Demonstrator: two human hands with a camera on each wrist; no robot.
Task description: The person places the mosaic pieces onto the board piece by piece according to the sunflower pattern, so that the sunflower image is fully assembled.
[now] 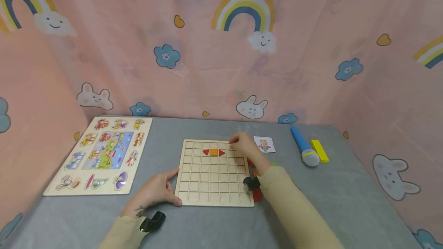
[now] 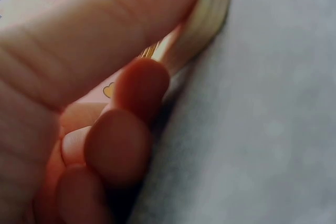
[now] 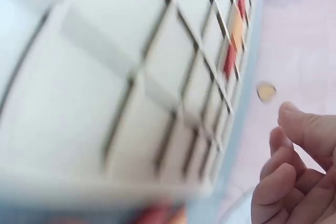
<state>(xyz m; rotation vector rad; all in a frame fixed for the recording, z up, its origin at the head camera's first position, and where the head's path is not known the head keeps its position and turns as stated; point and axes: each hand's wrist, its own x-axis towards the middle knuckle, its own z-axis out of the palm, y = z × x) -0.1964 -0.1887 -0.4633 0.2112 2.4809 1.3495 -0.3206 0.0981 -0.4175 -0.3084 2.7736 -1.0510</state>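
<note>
Touching the left side of the wooden grid board, the left hand had its thumb at the near corner and its index finger farther along the same edge, spread well apart. The head view showed this spread; the left wrist view alone showed several fingers curled beneath the thumb. The board lay flat at the middle of the tabletop. Two red triangles, with an orange square between them, occupied its second row from the far edge.

The right hand was positioned at the far right corner, fingers bent. The right wrist view showed a narrow gap at the thumb tip; whether a piece was held could not be told. Loose coloured pieces lay right of the board, partly hidden by the right arm.

Only the head view showed the picture card just beside the right hand, the blue microphone and yellow block farther right, and the picture puzzle at left.
</note>
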